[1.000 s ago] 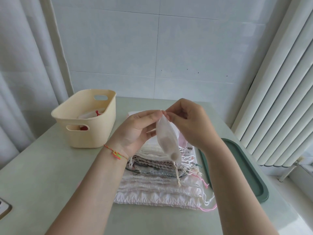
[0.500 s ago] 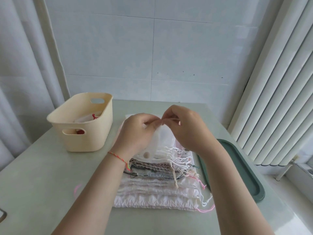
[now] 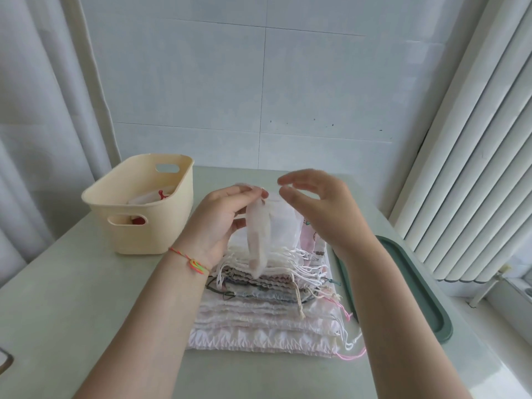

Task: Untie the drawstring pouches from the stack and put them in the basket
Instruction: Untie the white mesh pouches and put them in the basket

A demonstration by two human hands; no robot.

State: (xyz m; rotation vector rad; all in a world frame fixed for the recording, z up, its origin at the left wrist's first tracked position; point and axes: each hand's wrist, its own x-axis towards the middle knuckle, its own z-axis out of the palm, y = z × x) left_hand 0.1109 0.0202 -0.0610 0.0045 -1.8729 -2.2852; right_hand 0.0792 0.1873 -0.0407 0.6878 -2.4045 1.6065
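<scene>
The left hand (image 3: 221,223) is pinching a sheer pouch (image 3: 259,240) by its top between curled fingertips, while the right hand (image 3: 322,208) is hovering beside it, fingers loosely spread, holding nothing.

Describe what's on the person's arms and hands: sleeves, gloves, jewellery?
Both forearms are bare: no sleeves or gloves in view. The left hand has a thin red-orange string bracelet at the wrist, with a yellow, green and pink loop charm. The right hand wears nothing visible.

Home room – white tiled wall (image 3: 316,82), curtain (image 3: 34,110), radiator (image 3: 475,168), pale table (image 3: 72,298)
</scene>
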